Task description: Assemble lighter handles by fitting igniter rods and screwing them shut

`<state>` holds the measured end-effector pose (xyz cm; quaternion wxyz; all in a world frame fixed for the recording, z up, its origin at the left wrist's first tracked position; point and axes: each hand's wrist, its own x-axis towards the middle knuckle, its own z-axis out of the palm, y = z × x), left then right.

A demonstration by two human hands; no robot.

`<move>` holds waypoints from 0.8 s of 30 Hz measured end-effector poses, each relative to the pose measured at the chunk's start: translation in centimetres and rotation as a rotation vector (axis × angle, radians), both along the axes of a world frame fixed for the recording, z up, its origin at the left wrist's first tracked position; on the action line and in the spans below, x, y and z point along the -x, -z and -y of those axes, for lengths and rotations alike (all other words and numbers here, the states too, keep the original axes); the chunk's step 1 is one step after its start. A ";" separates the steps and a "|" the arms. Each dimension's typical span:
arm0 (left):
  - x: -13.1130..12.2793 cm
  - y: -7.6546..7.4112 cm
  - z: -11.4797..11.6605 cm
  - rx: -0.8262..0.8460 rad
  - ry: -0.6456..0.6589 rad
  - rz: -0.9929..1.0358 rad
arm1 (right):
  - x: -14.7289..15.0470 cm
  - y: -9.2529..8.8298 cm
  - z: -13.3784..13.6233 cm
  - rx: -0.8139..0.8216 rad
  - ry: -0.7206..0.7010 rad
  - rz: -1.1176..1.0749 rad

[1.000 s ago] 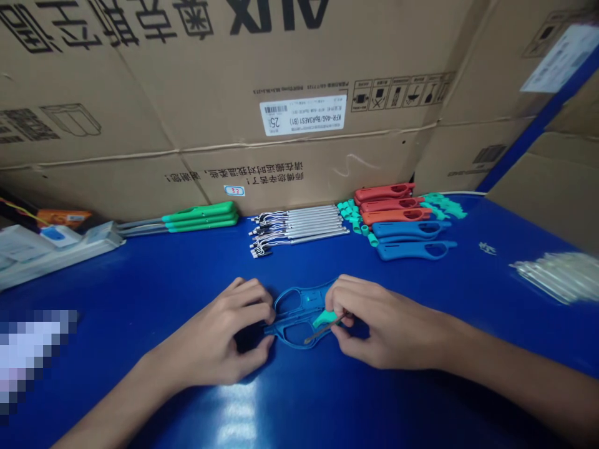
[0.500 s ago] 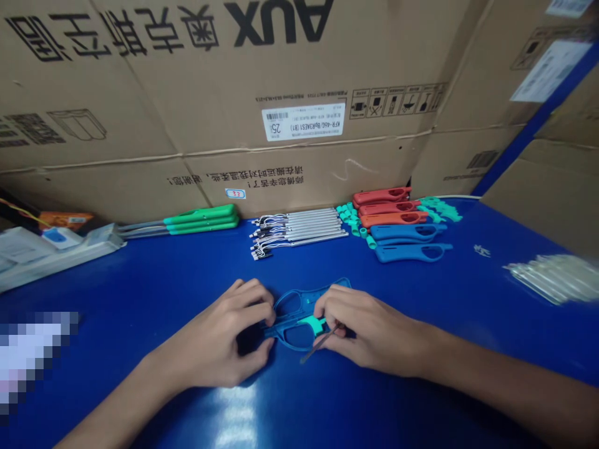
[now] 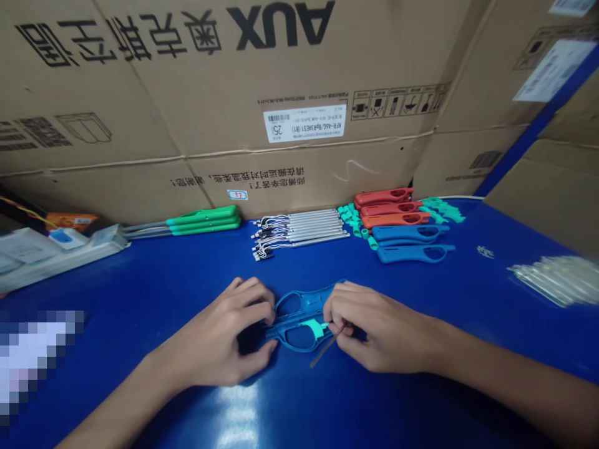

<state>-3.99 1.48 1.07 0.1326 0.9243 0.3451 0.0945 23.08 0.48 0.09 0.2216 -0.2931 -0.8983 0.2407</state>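
Observation:
Two blue plastic shell halves (image 3: 291, 346) lie side by side on the blue table, their hollow sides up. My left hand (image 3: 234, 330) is closed on their left end, thumb and fingers pinching it. In the lower shell sits a mint-green piece (image 3: 312, 330), just above the oval opening. My right hand (image 3: 374, 327) is at the right end of the shells, fingers curled round a thin dark stick-like tool (image 3: 329, 347) that slants down to the left. The fingertips are close to the green piece's right end; whether they touch it is unclear.
Behind lie green-handled lighters (image 3: 206, 219), silver rods with wires (image 3: 318, 226), small green caps (image 3: 355, 224), red shells (image 3: 384, 197) and blue shells (image 3: 412, 252). Clear-wrapped parts (image 3: 556, 279) lie right, a power strip (image 3: 60, 255) left. A large cardboard box (image 3: 210, 112) stands behind.
My right hand has shifted slightly right with the thin tool, uncovering more of the upper shell and the green piece's right end. My left hand holds its place.

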 end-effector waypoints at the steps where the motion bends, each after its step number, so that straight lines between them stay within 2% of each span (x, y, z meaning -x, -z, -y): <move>1: 0.0 0.0 0.0 -0.001 0.003 -0.001 | 0.0 0.0 0.0 0.004 -0.003 0.004; 24: 0.1 0.3 0.1 -0.005 0.000 0.018 | 0.0 0.1 0.0 0.012 -0.018 -0.016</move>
